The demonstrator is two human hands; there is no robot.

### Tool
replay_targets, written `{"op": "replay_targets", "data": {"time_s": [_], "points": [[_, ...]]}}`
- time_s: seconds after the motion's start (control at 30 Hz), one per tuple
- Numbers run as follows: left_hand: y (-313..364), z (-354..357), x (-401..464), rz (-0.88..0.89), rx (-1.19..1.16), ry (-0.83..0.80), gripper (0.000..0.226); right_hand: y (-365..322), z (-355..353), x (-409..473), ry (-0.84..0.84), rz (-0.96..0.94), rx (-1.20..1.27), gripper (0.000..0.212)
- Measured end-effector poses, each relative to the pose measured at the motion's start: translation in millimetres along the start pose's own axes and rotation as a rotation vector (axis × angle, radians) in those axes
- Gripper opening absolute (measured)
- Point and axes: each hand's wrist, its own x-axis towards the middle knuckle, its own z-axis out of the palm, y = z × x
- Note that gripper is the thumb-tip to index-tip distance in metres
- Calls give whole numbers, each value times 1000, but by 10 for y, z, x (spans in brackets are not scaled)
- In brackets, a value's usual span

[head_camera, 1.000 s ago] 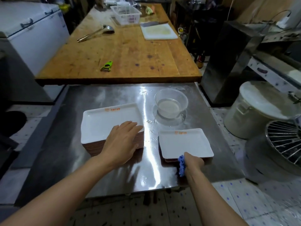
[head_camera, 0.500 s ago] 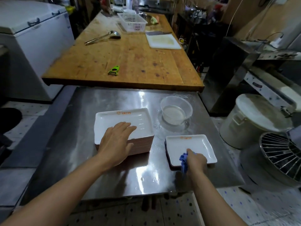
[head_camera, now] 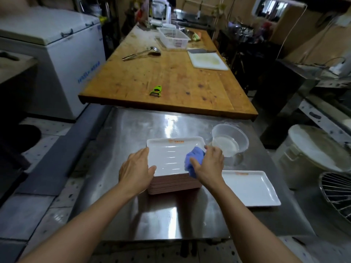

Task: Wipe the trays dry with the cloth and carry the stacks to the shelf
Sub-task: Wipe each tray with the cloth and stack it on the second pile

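Note:
A tall stack of white trays (head_camera: pixel 169 158) with brown undersides stands on the steel table (head_camera: pixel 133 130). My left hand (head_camera: pixel 135 172) grips the stack's near left corner, thumb on the top tray. My right hand (head_camera: pixel 208 168) holds a bunched blue cloth (head_camera: pixel 192 161) pressed on the top tray's right side. A single white tray (head_camera: pixel 250 188) lies to the right on the table, apart from both hands.
A clear plastic bowl (head_camera: pixel 230 142) with some water sits just right of the stack. Behind is a wooden table (head_camera: pixel 171 76) with a green peeler (head_camera: pixel 156 91), ladle, basket and cutting board. A white lidded bucket (head_camera: pixel 313 154) and wire rack stand at the right.
My right hand has carried the cloth from the small tray on the right over to the top of the big stack. My left hand shifted from the tray top to its left corner.

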Motion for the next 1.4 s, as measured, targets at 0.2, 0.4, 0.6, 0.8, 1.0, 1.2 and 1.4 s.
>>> {"op": "replay_targets", "data": {"time_s": [0.2, 0.4, 0.6, 0.8, 1.0, 1.2, 1.4], "points": [[-49, 53, 91, -57, -84, -92, 50, 131, 136, -83, 3, -142, -33, 17], [-65, 107, 129, -74, -98, -92, 50, 0, 243, 244, -31, 53, 86, 20], [-72, 133, 142, -108, -81, -94, 59, -78, 375, 507, 10, -45, -79, 29], [-124, 174, 112, -113, -139, -100, 76, -296, 560, 390, -56, -262, -5, 37], [-158, 173, 125, -100, -183, -121, 81, -727, 722, 385, -284, -476, 95, 50], [-246, 138, 91, -19, -265, -170, 85, -733, 620, 398, -397, -498, 37, 43], [-290, 139, 99, -10, -244, -161, 91, -640, 414, 336, -569, -499, -48, 36]]}}
